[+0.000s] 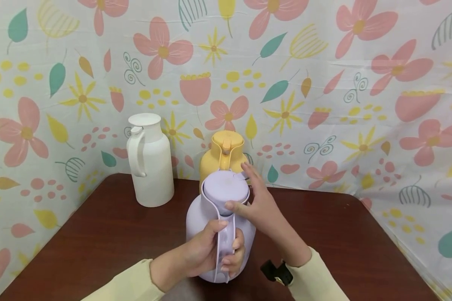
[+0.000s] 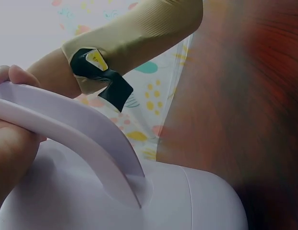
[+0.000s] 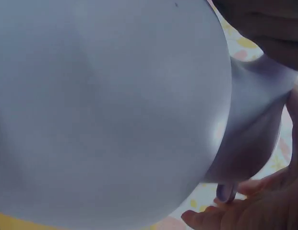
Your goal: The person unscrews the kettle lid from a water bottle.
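In the head view a lilac vacuum jug [image 1: 196,221] stands in front of me, its handle [image 1: 226,242] facing me. My left hand [image 1: 211,251] grips this handle, thumb along its upper part and fingers curled round its right side. At the jug's top, my right hand [image 1: 261,205] spans the right side of the round lid [image 1: 226,188], thumb against the lid's near edge and index finger beyond its right edge. The right wrist view shows right-hand fingers [image 3: 235,213] beside a small lilac tab [image 3: 226,191]. The jug's body [image 3: 115,115] fills most of that view.
Directly behind the lilac jug is a yellow jug [image 1: 227,144], partly hidden. A white jug [image 1: 152,167] with its handle toward me stands at the back left of the dark brown table [image 1: 324,234]. A flower-patterned cloth [image 1: 305,104] hangs behind the table.
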The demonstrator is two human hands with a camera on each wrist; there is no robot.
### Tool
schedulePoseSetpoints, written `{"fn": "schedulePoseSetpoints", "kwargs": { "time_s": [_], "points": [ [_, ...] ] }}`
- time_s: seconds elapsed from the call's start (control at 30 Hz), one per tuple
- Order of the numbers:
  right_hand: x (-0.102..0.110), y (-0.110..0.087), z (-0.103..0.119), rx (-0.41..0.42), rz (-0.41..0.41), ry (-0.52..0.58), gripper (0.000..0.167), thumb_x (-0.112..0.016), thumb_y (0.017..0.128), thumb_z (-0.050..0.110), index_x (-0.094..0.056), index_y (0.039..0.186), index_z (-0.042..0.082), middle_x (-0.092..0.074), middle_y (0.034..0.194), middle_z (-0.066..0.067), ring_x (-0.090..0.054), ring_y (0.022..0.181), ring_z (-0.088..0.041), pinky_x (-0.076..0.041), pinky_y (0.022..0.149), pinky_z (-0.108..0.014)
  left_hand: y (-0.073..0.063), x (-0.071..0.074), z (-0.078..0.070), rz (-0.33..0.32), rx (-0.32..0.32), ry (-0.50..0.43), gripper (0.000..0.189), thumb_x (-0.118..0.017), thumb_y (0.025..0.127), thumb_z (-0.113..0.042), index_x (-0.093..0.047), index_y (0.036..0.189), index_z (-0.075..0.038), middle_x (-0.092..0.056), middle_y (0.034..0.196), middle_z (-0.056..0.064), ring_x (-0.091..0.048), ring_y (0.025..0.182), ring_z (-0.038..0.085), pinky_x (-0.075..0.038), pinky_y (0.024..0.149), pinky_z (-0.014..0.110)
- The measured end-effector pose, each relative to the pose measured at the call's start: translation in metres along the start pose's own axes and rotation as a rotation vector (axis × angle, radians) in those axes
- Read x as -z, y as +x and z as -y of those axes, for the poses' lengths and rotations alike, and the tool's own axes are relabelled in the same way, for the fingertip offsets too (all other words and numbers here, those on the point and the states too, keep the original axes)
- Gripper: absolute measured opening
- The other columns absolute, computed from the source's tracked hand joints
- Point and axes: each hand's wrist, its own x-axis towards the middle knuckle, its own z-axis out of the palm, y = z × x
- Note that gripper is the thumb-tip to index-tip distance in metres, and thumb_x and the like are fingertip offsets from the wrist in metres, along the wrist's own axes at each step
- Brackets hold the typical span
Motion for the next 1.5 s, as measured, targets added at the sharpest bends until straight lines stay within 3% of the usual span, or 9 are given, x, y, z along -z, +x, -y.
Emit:
{"fn": "schedulePoseSetpoints", "kwargs": {
  "time_s": [0.13, 0.4, 0.63, 0.8, 1.0, 1.17, 1.23, 1.33, 1.5],
  "points": [
    [-0.001, 0.007, 0.004, -0.003, 0.028, -0.042, 0.102, -0.083, 0.081, 0.039, -0.03, 0.158, -0.001, -0.023, 0.169, -0.019, -0.028, 0.155, -0.041, -0.032, 0.12, -0.063, 0.0, 0.0, 0.0, 0.007, 0.001, -0.004, 0.043, -0.034, 0.096, -0.068, -0.047, 0.089, -0.028, -0.047, 0.069, -0.019, -0.043, 0.058, 0.0, -0.045, 0.066, 0.025],
    [0.009, 0.021, 0.002, 0.084, 0.162, -0.077, 0.08, -0.083, 0.081, 0.029, -0.046, 0.147, 0.002, -0.032, 0.162, -0.022, -0.038, 0.146, -0.042, -0.039, 0.113, -0.059, 0.0, 0.0, -0.001, 0.017, 0.012, -0.004, 0.042, -0.034, 0.096, -0.067, -0.046, 0.088, -0.028, -0.046, 0.07, -0.019, -0.041, 0.059, 0.0, -0.044, 0.066, 0.025],
    [0.031, 0.052, -0.015, 0.22, 0.486, -0.002, 0.089, -0.081, 0.083, 0.046, -0.039, 0.151, 0.008, -0.025, 0.165, -0.016, -0.032, 0.147, -0.037, -0.036, 0.112, -0.05, -0.001, 0.001, -0.001, 0.033, 0.009, -0.016, 0.042, -0.035, 0.095, -0.067, -0.047, 0.089, -0.028, -0.046, 0.07, -0.018, -0.041, 0.059, 0.0, -0.044, 0.067, 0.025],
    [0.04, 0.077, -0.026, 0.32, 0.724, 0.083, 0.095, -0.082, 0.083, 0.047, -0.034, 0.152, 0.003, -0.015, 0.169, -0.019, -0.032, 0.147, -0.028, -0.036, 0.115, -0.03, -0.001, 0.0, 0.0, 0.045, 0.006, -0.022, 0.042, -0.035, 0.095, -0.068, -0.046, 0.088, -0.028, -0.045, 0.07, -0.018, -0.04, 0.058, 0.001, -0.044, 0.066, 0.025],
    [0.043, 0.095, -0.028, 0.331, 0.896, 0.164, 0.107, -0.082, 0.081, 0.054, -0.028, 0.155, -0.001, -0.001, 0.173, -0.016, -0.014, 0.158, -0.024, -0.031, 0.116, -0.02, 0.0, 0.0, 0.0, 0.05, -0.01, -0.02, 0.042, -0.032, 0.097, -0.066, -0.046, 0.09, -0.027, -0.045, 0.07, -0.017, -0.041, 0.059, 0.002, -0.043, 0.067, 0.024],
    [0.037, 0.089, -0.041, 0.343, 0.853, 0.336, 0.128, -0.077, 0.078, 0.068, -0.007, 0.163, 0.003, -0.002, 0.171, -0.023, -0.014, 0.159, -0.022, -0.031, 0.119, -0.02, 0.002, -0.001, 0.0, 0.045, -0.013, -0.026, 0.043, -0.033, 0.097, -0.066, -0.046, 0.089, -0.026, -0.047, 0.07, -0.018, -0.042, 0.059, 0.002, -0.043, 0.066, 0.023],
    [0.033, 0.08, -0.046, 0.331, 0.749, 0.403, 0.129, -0.072, 0.079, 0.072, -0.001, 0.164, 0.007, -0.002, 0.171, -0.024, -0.012, 0.16, -0.031, -0.034, 0.117, -0.019, 0.002, -0.001, 0.0, 0.043, -0.015, -0.027, 0.043, -0.034, 0.097, -0.066, -0.047, 0.088, -0.026, -0.048, 0.069, -0.018, -0.043, 0.059, 0.002, -0.044, 0.066, 0.023],
    [0.027, 0.062, -0.047, 0.276, 0.545, 0.434, 0.119, -0.067, 0.082, 0.075, -0.009, 0.165, 0.011, -0.001, 0.173, -0.02, -0.004, 0.16, -0.041, -0.037, 0.113, -0.015, 0.003, 0.0, -0.001, 0.044, -0.02, -0.025, 0.043, -0.035, 0.096, -0.067, -0.047, 0.088, -0.026, -0.049, 0.069, -0.017, -0.044, 0.059, 0.002, -0.044, 0.066, 0.023],
    [0.014, 0.033, -0.036, 0.2, 0.327, 0.372, 0.109, -0.069, 0.085, 0.068, -0.024, 0.161, 0.005, -0.025, 0.166, -0.025, -0.038, 0.148, -0.021, -0.041, 0.106, -0.013, 0.002, 0.001, 0.0, 0.037, -0.017, -0.023, 0.044, -0.035, 0.096, -0.068, -0.047, 0.089, -0.027, -0.049, 0.069, -0.018, -0.045, 0.06, 0.002, -0.045, 0.066, 0.023]
  ]
}}
